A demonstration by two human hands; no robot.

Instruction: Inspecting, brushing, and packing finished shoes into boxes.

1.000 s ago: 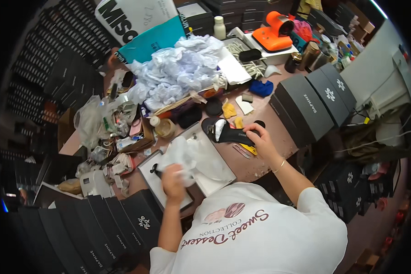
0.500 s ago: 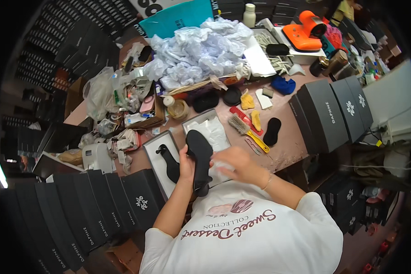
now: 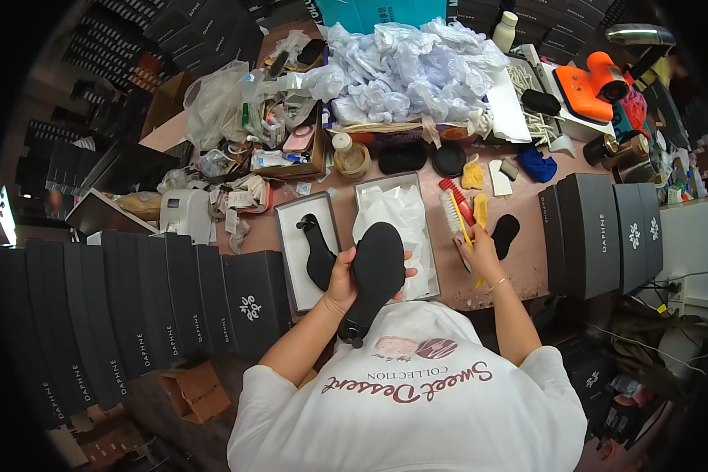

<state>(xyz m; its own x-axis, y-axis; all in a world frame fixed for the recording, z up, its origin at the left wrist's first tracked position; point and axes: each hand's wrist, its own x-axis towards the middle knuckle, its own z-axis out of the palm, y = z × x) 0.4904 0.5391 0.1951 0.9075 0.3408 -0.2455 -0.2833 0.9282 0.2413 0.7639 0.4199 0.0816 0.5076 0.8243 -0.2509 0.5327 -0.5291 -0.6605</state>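
1. Here the left hand (image 3: pixel 342 283) is wrapped around a black shoe (image 3: pixel 374 275), sole up, with the thumb on one edge and the fingers curled round the other.
2. The shoe hangs over the near end of an open box (image 3: pixel 426 236) lined with white paper (image 3: pixel 393 216); its heel points down toward the person's chest.
3. The right hand (image 3: pixel 480 252) is closed on a yellow brush (image 3: pixel 462 228) at the table's (image 3: pixel 527 259) near edge, just right of the box.
4. A red brush (image 3: pixel 452 200) lies touching the yellow one, and a black insole (image 3: pixel 505 234) sits just beside the right hand.
5. Left of the box lies its lid (image 3: pixel 291 252), open side up, with a 2nd black shoe (image 3: pixel 316 252) lying in it.
6. A row of black boxes (image 3: pixel 602 232) stands at the right end of the table, near the right hand.
7. More black boxes stand in a long row (image 3: pixel 134 315) on the person's left.
8. At the far side lies a heap of crumpled tissue (image 3: pixel 405 71), with an orange tool (image 3: pixel 590 82) off to its right.
9. A small jar (image 3: pixel 352 157) and 2 dark round pads (image 3: pixel 425 160) sit between the heap and the open box.
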